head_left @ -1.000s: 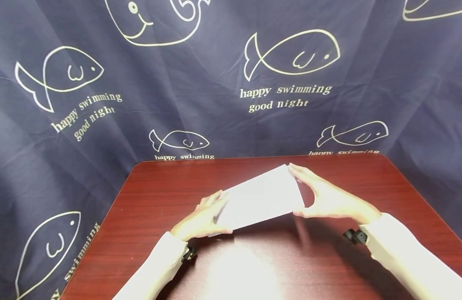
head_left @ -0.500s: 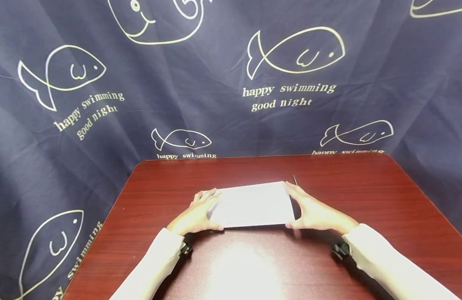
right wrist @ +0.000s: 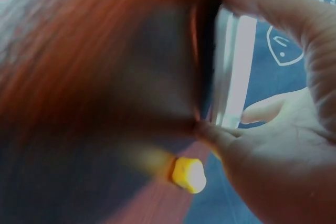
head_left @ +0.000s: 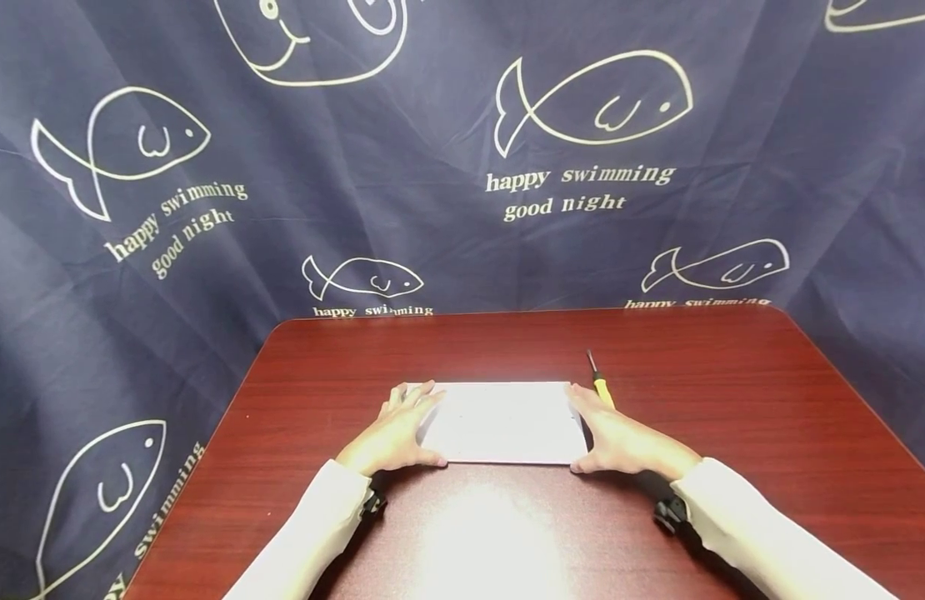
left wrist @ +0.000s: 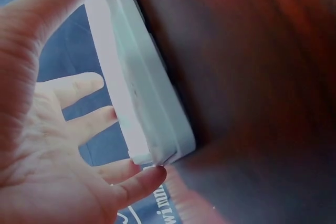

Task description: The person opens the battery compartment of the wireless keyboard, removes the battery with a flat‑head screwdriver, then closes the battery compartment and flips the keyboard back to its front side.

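A white, flat rectangular box (head_left: 507,423) lies close over the tabletop, its long side level in the head view. My left hand (head_left: 393,432) grips its left end, thumb at the near edge and fingers at the far edge. The right end is gripped the same way by my right hand (head_left: 626,433). In the left wrist view the white box (left wrist: 149,82) shows a thick side wall with a seam and dark gaps along the tabletop side. A screwdriver (head_left: 602,390) with a yellow handle lies just beyond my right hand, which partly covers it.
The reddish-brown wooden table (head_left: 342,358) has rounded far corners and a bright glare patch in front of the box. Behind it hangs a dark blue curtain (head_left: 447,208) printed with fish and lettering.
Both hands have lowered the white box toward me and levelled it; its right end has come down from a raised tilt. The screwdriver, hidden at first, now shows beyond the right hand.
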Demonstrator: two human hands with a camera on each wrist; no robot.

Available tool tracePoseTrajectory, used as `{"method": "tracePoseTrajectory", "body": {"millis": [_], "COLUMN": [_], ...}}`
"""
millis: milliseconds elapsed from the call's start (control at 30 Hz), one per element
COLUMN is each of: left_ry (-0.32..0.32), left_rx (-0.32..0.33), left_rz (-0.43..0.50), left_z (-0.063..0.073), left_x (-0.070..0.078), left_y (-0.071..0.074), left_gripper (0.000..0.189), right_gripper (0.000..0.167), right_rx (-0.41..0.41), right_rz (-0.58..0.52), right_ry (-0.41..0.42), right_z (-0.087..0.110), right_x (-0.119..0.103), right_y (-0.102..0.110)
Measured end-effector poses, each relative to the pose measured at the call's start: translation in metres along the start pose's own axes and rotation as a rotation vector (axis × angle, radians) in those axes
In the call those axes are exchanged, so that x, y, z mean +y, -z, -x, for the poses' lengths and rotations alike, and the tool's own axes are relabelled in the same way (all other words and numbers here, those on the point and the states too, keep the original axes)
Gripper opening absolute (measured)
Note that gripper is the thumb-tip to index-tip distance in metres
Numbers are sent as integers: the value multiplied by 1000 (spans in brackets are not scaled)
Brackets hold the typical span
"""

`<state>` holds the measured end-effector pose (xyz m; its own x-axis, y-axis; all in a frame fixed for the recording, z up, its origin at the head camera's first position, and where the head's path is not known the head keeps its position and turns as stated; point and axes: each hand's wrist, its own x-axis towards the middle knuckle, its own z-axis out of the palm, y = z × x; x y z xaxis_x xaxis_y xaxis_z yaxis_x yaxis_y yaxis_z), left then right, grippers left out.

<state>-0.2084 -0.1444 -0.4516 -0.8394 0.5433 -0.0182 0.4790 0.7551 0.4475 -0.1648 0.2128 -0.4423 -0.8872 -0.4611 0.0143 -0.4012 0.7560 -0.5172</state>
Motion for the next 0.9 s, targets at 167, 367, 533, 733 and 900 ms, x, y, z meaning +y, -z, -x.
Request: {"method": "tracePoseTrajectory", "body": {"millis": [167, 367, 533, 733, 900], "left_ry": [-7, -8, 0, 62, 124], "left_rx": [17, 23, 17, 11, 2], "left_rz": [-11, -22, -27, -12, 20], "left_z": [2, 4, 4, 6, 10], "left_x": [-1, 2, 2, -4, -8], "left_y": [-4, -4, -3, 2, 6], "left_gripper": [95, 94, 95, 94, 98], "right_gripper": [112, 77, 38, 29, 25], "right_rx": [-61, 45, 205, 140, 151], "right_rz": [-11, 50, 40, -17, 35], "right_ry": [-54, -20, 76, 83, 103], "right_z": [-2, -13, -33, -58, -69], "right_x": [-6, -8, -7, -7, -8], "right_y": [1, 11, 17, 14, 9]}}
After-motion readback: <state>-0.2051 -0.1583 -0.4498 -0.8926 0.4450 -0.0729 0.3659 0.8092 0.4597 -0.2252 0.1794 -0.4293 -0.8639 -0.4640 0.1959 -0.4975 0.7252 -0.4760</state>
